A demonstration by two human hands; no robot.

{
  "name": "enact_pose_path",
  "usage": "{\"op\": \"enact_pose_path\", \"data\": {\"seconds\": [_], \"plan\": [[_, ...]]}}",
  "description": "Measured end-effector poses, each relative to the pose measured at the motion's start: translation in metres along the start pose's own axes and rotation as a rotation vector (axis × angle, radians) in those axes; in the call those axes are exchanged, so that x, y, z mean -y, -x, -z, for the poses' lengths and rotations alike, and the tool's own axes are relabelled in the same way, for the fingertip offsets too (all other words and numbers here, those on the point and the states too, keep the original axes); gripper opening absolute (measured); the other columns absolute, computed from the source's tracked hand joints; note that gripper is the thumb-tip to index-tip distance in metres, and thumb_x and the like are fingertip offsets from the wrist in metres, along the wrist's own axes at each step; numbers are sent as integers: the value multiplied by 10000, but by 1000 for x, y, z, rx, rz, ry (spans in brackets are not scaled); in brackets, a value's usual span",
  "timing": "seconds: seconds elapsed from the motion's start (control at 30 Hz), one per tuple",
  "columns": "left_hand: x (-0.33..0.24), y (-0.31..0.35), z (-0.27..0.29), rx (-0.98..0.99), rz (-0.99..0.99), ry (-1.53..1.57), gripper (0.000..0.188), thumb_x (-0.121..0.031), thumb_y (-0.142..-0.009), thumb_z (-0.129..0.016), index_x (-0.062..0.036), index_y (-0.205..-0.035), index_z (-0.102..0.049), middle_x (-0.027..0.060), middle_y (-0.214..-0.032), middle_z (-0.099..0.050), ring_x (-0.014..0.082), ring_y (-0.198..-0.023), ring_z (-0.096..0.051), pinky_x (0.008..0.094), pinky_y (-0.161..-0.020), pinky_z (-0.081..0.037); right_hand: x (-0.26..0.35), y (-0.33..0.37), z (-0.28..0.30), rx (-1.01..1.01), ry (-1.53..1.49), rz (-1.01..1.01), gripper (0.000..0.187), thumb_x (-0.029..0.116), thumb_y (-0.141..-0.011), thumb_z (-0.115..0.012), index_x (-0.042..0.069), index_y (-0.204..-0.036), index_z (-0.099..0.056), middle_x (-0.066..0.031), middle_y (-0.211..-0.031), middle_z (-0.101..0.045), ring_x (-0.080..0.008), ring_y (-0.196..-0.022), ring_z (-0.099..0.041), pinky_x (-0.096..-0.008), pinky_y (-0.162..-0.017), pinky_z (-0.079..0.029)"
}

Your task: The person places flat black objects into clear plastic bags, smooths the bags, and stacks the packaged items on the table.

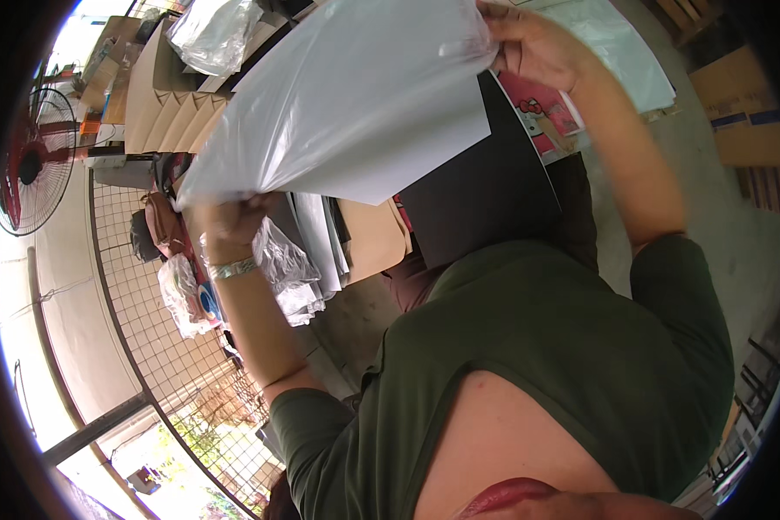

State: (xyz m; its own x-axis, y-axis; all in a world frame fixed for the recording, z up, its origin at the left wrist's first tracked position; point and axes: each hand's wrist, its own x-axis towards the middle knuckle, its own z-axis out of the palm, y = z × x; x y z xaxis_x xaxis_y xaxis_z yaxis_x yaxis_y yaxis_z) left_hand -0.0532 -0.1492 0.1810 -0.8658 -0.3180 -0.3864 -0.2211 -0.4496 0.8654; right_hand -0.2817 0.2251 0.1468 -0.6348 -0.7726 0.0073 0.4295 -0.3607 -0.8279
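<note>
Right hand pinches clear plastic bag, fingers curled; blurred left hand looks curled around opposite end. Uneven pulling could tear it.

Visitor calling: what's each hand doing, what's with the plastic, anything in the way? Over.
Right hand pinching clear plastic film; left hand at opposite edge, grip blurred. White sheet under or inside it. Black board below, nothing visibly blocking.
</note>
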Motion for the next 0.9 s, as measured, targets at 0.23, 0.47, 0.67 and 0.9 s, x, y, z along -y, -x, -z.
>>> {"op": "enact_pose_path", "data": {"seconds": [0.23, 0.47, 0.67, 0.9], "plan": [[160, -61, 34, 137, -32, 374, 143, -218, -868, -550, -82, -820, -549, 15, -720, -559, 113, -561, -443, 236, -567, -397, -128, 8, 67, -153, -166, -132, 189, 108, -882, -544, 31, -1052, -573, -10, -937, -586, -102, -822, -548, -261, -801, -455], [227, 0, 9, -140, 113, -145, 183, -208, -906, -528, -44, -872, -602, -32, -680, -546, 71, -492, -439, 213, -474, -372, -138, 66, 47, -174, 668, -444, 161, 192, -854, -609, 36, -885, -585, 38, -674, -463, -55, -593, -375, -226, -533, -324], [236, 98, -7, -272, 373, -235, 244, -241, -898, -558, -7, -844, -605, -39, -666, -542, 39, -520, -450, 215, -474, -355, -148, 157, 15, -145, 474, -721, 231, 268, -854, -623, 37, -864, -605, 52, -653, -491, -30, -559, -368, -211, -495, -306], [260, 154, 21, 111, 644, -445, 335, -332, -908, -537, -4, -911, -606, -13, -753, -592, 57, -589, -505, 228, -533, -402, -150, 183, 2, -100, 497, -713, 298, 308, -880, -575, 18, -809, -587, 4, -596, -496, -85, -522, -441, -267, -483, -347]]}}
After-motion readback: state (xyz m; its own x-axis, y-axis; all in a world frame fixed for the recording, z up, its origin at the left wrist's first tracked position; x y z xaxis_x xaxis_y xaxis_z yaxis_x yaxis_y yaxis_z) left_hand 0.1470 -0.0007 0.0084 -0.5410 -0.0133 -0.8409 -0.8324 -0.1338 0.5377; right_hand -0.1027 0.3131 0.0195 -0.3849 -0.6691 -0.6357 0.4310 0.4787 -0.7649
